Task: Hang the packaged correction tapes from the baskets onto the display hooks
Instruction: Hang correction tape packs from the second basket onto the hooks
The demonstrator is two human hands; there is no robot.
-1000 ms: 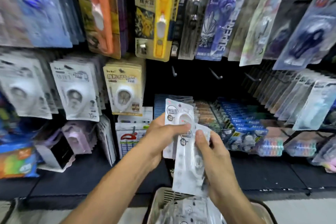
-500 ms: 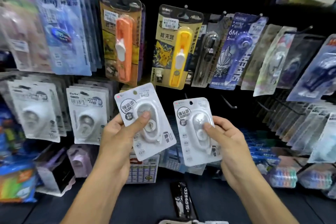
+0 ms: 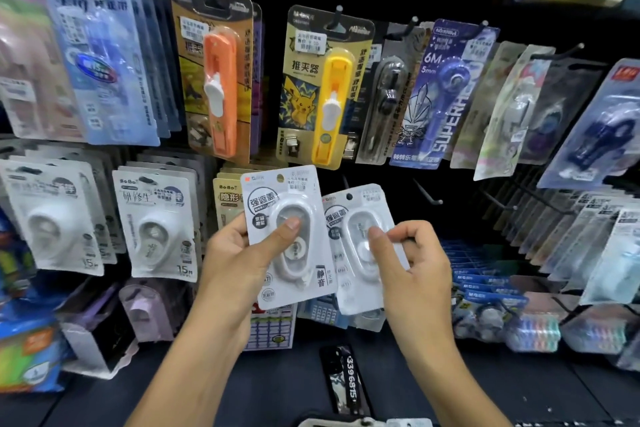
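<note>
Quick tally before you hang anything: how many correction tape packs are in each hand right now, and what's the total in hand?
Left hand: 1 white correction tape pack
Right hand: 1 white correction tape pack
Total in hand: 2

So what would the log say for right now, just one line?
step: hanging not yet done | left hand: holds left tape pack | right hand: holds right tape pack | empty hook: behind, above the packs
</note>
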